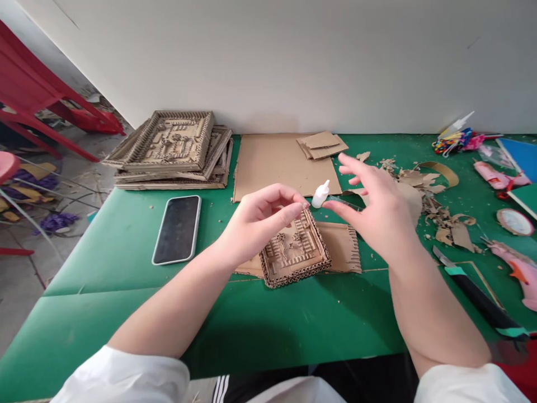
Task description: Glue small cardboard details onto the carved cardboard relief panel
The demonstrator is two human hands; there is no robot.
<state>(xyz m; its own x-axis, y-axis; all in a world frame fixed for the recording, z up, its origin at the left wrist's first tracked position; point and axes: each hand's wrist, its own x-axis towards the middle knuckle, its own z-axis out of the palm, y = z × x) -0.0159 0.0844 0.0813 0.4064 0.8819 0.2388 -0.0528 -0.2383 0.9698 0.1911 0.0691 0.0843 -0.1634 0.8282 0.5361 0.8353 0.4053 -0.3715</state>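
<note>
A small square cardboard frame with a raised corrugated pattern lies on a flat cardboard piece on the green table. My left hand hovers over it, thumb and fingertips pinched together at the frame's far edge. My right hand is to the right, its fingers spread, with thumb and forefinger pinching a thin clear strip-like thing. Just left of that strip's tip, a small white glue bottle stands between both hands.
A phone lies face up to the left. Larger stacked cardboard frames sit at the back left, and a cardboard sheet behind the hands. Cardboard scraps, a utility knife, pink glue guns and coloured supplies are on the right.
</note>
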